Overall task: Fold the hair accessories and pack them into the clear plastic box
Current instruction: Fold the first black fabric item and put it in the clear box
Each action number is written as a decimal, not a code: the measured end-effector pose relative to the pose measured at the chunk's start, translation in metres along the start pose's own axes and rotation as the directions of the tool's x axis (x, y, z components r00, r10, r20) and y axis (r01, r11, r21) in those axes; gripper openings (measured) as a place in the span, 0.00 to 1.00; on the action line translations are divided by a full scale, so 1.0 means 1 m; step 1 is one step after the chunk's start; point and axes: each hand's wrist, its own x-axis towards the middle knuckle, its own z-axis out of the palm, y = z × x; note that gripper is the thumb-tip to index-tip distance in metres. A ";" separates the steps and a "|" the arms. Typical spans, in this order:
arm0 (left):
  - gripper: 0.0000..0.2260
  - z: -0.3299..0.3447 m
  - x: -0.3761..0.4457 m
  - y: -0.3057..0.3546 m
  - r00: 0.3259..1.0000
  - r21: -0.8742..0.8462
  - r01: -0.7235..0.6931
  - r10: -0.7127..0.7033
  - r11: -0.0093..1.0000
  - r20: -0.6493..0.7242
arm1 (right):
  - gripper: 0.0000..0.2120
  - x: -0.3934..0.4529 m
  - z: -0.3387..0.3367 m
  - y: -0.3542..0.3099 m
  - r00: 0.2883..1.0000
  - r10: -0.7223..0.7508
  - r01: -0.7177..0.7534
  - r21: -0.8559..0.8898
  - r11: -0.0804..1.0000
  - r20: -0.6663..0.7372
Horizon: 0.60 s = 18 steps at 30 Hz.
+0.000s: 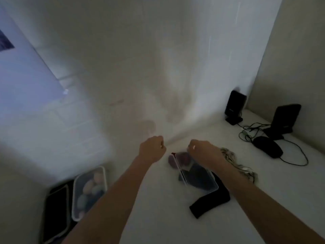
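The clear plastic box (202, 180) lies on the white surface at centre right, tilted, with purple and dark hair accessories (182, 159) blurred inside it. My right hand (204, 150) is over the box's far end, fingers curled down on its rim. My left hand (152, 148) is closed in a fist a little to the left of the box, apart from it, with nothing visible in it. A black fabric band (211, 201) sticks out from under the box toward me. A striped patterned fabric piece (235, 164) lies just right of my right wrist.
A second clear box (89, 189) with pastel items rests at lower left on a black flat tray (56, 212). At the right stand two black speakers (234, 106) (284, 118), a black mouse (268, 147) and loose cables (251, 129). White walls close off the far side.
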 end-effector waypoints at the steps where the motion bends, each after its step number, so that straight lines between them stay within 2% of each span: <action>1: 0.08 0.012 0.003 -0.004 1.000 -0.001 0.001 -0.001 1.000 0.025 | 0.13 -0.003 0.008 0.006 0.999 0.005 -0.005 -0.013 1.000 0.034; 3: 0.09 0.035 0.009 -0.013 0.999 -0.091 0.020 -0.017 0.996 0.036 | 0.11 -0.006 0.028 0.015 0.998 -0.034 0.031 0.043 0.999 0.061; 4: 0.09 0.044 0.010 -0.017 0.998 -0.205 0.055 -0.046 0.977 0.050 | 0.11 -0.009 0.038 0.017 0.995 -0.054 0.046 0.094 0.994 0.080; 5: 0.07 0.053 0.013 -0.021 0.996 -0.336 0.078 -0.062 0.938 0.058 | 0.10 -0.010 0.048 0.018 0.992 -0.077 0.062 0.152 0.987 0.098; 7: 0.03 0.065 0.018 -0.029 0.996 -0.489 0.086 -0.059 0.868 0.071 | 0.10 -0.011 0.068 0.019 0.987 -0.130 0.108 0.214 0.971 0.093; 9: 0.07 0.077 0.021 -0.040 0.998 -0.588 0.059 -0.051 0.807 0.030 | 0.09 -0.010 0.085 0.017 0.978 -0.196 0.179 0.198 0.964 0.068; 11: 0.11 0.086 0.020 -0.047 0.993 -0.722 0.066 -0.115 0.688 -0.019 | 0.09 -0.007 0.100 0.017 0.970 -0.245 0.241 0.172 0.955 0.000; 13: 0.12 0.093 0.018 -0.050 0.985 -0.808 0.048 -0.162 0.587 -0.058 | 0.09 -0.003 0.109 0.016 0.958 -0.275 0.284 0.149 0.947 -0.080; 18: 0.17 0.106 0.004 -0.058 0.970 -0.881 -0.052 -0.186 0.470 -0.156 | 0.10 0.000 0.125 0.014 0.904 -0.376 0.395 0.063 0.916 -0.206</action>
